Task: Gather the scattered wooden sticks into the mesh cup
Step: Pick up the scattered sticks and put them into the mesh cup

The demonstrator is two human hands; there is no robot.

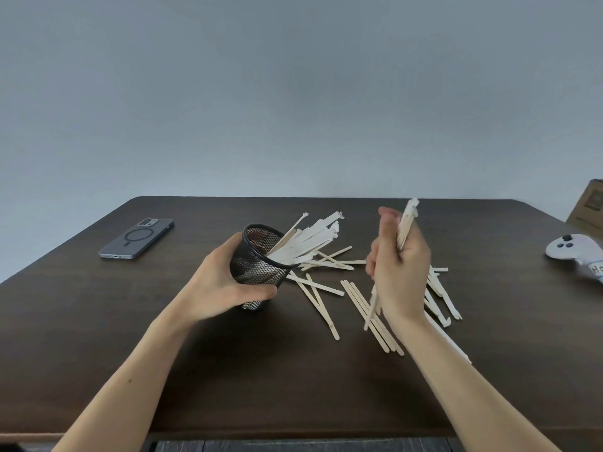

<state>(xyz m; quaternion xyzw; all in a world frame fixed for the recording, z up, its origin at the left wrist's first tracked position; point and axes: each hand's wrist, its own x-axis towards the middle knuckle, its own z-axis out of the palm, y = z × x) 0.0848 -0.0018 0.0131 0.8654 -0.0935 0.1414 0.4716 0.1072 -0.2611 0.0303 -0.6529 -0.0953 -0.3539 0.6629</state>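
My left hand grips a black mesh cup and tilts it to the right, its base just touching the dark wooden table. Several wooden sticks, some in white paper wrappers, lean out of the cup's mouth. My right hand is raised above the table and closed on a small bundle of sticks that points up and away. Several loose sticks lie scattered on the table between and under my hands, with more to the right.
A grey phone lies face down at the table's back left. A white game controller rests at the right edge, with a cardboard box behind it. A plain wall stands behind the table.
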